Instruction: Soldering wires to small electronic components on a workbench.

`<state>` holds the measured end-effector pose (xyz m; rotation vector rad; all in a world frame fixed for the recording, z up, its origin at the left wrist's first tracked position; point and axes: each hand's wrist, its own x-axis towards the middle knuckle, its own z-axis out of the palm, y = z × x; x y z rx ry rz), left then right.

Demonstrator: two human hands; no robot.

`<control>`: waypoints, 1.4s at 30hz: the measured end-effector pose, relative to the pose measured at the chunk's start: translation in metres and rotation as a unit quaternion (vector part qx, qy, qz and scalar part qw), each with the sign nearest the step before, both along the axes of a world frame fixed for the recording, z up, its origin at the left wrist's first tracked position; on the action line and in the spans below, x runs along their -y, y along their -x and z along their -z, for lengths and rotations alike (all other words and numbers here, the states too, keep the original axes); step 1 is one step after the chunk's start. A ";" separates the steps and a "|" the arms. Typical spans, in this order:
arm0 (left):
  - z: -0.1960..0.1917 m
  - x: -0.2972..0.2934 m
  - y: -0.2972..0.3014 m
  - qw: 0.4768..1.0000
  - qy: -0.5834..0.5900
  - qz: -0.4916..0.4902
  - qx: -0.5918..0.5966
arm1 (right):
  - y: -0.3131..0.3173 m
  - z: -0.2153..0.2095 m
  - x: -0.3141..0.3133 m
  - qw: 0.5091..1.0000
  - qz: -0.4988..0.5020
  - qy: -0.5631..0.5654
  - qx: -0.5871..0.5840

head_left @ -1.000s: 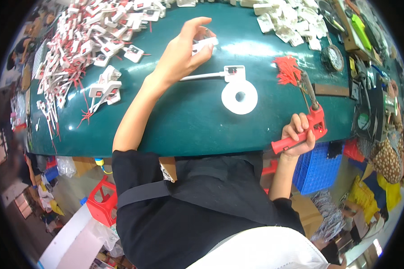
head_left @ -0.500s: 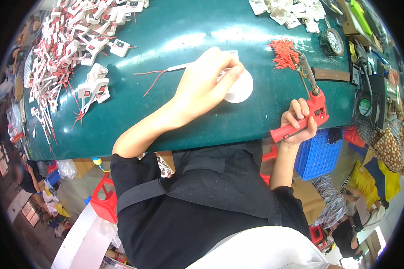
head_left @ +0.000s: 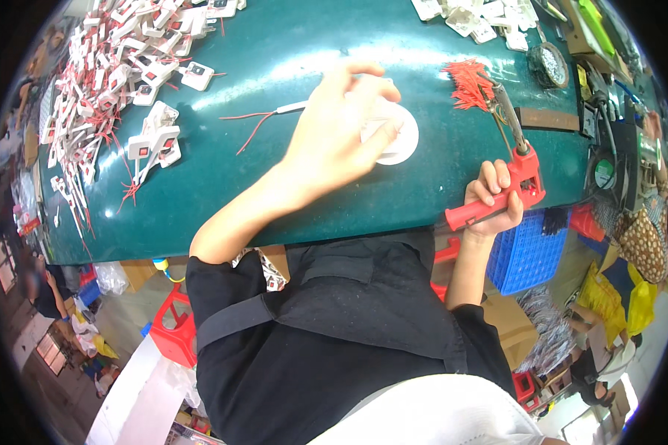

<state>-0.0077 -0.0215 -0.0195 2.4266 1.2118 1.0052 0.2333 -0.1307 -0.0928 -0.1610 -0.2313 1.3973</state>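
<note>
My left hand [head_left: 338, 126] is over a white round disc [head_left: 406, 141] on the table, fingers apart and slightly blurred, the thumb over the disc. From under its palm a white cable [head_left: 292, 107] runs left, ending in two bare-lying red wires [head_left: 256, 126]. What lies beneath the palm is hidden. My right hand [head_left: 493, 196] is wrapped round the handle of a red soldering gun [head_left: 525, 178], whose metal barrel points up and away. Its tip is near a bunch of short red wires [head_left: 467, 83].
A big heap of white housings with red wires [head_left: 137, 67] covers the far left, with a small cluster [head_left: 156, 141] nearer. White housings [head_left: 482, 21] lie at the back right, by a round dish [head_left: 548, 68] and a brown bar [head_left: 548, 120]. A blue crate [head_left: 527, 252] stands below the table edge.
My left hand's thumb and fingers have spread apart and its fingers have lifted away from me. The cable has shifted slightly. My right hand and the soldering gun have barely moved.
</note>
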 end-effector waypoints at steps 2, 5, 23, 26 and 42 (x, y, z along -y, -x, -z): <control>0.003 -0.020 0.019 0.988 0.112 0.017 0.107 | 0.002 -0.002 0.003 1.000 0.010 -0.003 0.020; 0.014 -0.031 0.050 0.994 0.032 0.001 -0.105 | 0.011 -0.012 0.005 0.999 0.021 -0.018 0.031; -0.024 0.033 0.041 0.974 0.167 0.147 0.039 | 0.072 -0.083 -0.009 0.812 0.132 0.057 0.566; -0.034 0.036 0.030 0.989 0.051 0.132 0.046 | 0.074 -0.090 -0.007 0.839 0.082 0.112 0.526; -0.021 0.037 0.002 0.955 0.179 0.147 0.186 | 0.092 -0.081 0.021 0.798 0.127 0.004 0.589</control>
